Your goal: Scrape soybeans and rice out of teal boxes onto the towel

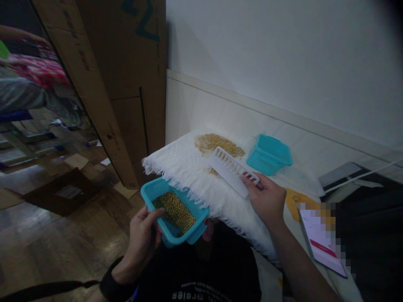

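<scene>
My left hand (143, 239) grips a turquoise plastic tub (174, 212) partly filled with small yellowish beans, held at the near edge of a white fringed cloth (185, 170). My right hand (267, 197) holds one end of a white slotted plastic scraper (231, 170) that lies flat on the cloth. Its far end touches a loose pile of beans (218, 144) spread on the cloth. A second turquoise tub (269, 154) stands just right of the pile, against the wall.
Tall cardboard boxes (126, 84) lean against the wall at left. A flat cardboard piece (63, 191) and scraps lie on the wooden floor. At right are a white paper with a red stripe (324, 247), a dark flat device (343, 176) and a white cable (371, 172).
</scene>
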`<state>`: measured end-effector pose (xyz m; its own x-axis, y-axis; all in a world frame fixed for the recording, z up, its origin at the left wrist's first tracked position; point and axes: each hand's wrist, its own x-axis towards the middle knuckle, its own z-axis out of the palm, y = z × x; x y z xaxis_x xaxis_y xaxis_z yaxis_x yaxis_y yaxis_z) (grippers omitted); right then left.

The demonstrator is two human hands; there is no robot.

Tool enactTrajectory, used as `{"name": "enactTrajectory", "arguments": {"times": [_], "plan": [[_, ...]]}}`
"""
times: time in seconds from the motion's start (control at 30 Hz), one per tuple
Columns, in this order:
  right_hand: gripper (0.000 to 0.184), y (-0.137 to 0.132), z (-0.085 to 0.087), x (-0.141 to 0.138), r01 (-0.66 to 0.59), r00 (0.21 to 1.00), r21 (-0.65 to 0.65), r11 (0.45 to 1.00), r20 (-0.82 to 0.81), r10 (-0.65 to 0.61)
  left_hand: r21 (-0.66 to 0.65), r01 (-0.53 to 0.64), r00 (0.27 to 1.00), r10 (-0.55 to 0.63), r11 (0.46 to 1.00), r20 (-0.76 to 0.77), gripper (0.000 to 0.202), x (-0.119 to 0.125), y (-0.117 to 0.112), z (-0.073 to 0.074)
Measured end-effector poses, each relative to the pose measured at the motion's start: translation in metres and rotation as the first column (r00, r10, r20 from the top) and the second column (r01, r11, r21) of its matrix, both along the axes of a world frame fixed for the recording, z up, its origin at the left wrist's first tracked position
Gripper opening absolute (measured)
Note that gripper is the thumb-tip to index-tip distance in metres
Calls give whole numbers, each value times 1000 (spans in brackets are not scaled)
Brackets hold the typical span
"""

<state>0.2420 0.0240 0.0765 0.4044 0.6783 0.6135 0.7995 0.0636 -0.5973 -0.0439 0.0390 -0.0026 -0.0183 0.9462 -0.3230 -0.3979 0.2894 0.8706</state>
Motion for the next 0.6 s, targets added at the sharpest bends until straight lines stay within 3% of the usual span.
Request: {"name": "enactTrajectory", "arguments": {"times": [0.13, 0.6], "plan": [[33, 8, -5, 12, -5, 999, -35, 999, -36, 3, 1, 14, 1000, -14, 1000, -18, 28, 1, -2, 1], [32, 12, -2, 9, -111, 982, -55, 992, -157, 102, -16, 0, 1000, 0, 1000, -14, 28, 2, 0, 3]]}}
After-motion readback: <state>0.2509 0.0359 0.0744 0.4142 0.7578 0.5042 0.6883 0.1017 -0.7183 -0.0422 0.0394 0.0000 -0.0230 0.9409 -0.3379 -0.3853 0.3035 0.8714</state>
